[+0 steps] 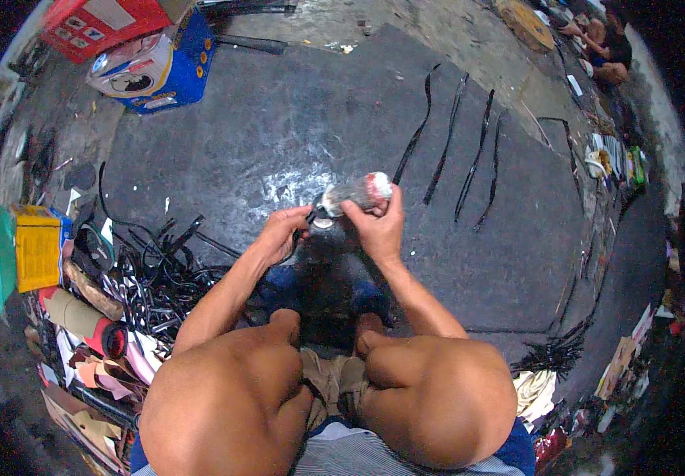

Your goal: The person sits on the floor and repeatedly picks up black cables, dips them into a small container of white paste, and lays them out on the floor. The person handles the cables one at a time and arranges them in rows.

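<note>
My right hand is closed around a small grey bottle-like container with a red and whitish end, tilted on its side. Its other end points toward my left hand, whose fingers pinch a thin black strip close to that end. Whether the container touches the strip, I cannot tell. A length of black strip trails from near my left hand toward a tangled heap of black strips on the left. A round whitish spot shows just below the container.
Beneath my hands lies a dark mat, with several black strips laid out at right. Red and blue boxes stand at far left; a yellow box is nearer. Scraps lie around. Another person sits at far right.
</note>
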The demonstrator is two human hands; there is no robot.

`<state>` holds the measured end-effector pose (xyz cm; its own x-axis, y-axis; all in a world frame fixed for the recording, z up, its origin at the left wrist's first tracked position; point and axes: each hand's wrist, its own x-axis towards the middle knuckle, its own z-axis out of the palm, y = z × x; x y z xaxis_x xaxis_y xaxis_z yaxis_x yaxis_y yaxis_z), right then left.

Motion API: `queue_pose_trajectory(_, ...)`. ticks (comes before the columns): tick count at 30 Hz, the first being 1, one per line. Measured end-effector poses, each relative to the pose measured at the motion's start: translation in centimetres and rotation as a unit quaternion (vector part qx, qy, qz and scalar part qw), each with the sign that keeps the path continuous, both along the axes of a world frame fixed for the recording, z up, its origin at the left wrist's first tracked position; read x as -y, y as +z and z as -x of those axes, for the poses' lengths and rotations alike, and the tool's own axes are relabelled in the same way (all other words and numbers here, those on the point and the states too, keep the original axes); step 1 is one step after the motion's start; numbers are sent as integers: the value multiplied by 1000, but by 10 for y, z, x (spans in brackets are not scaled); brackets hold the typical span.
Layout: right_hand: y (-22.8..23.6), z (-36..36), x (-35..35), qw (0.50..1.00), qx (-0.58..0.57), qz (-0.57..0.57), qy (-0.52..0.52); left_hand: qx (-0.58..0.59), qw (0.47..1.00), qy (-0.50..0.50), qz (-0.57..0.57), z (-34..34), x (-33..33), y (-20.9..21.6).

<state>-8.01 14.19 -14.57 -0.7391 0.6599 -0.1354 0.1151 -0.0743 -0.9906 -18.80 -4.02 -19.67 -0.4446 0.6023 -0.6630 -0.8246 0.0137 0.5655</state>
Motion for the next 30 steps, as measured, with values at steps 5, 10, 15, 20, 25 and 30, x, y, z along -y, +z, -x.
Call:
queue_pose_trajectory(5, -1, -1, 11, 990, 50, -134, 4, 138, 988, 10, -69, -6, 20, 8)
queue_pose_trajectory(10, -13, -29, -31, 973, 130, -187, -36, -26, 989, -143, 4, 7, 28, 14)
queue_pose_trajectory(15, -13, -27, -39, 982, 67, -167, -59, -273, 920, -233, 159, 34, 4, 4)
queue_pose_trajectory(20, 4, 2, 5, 979, 110, -154, 81, -387, 862, -263, 195, 52, -3, -33)
queue_pose_trajectory(25, -28, -2, 11, 901, 36, -409, 142, -490, 779, -306, 244, 45, -24, -15)
queue_pose_trajectory(30, -24, -7, 16, 913, 40, -363, 181, -698, 696, -168, 15, 19, -17, 8)
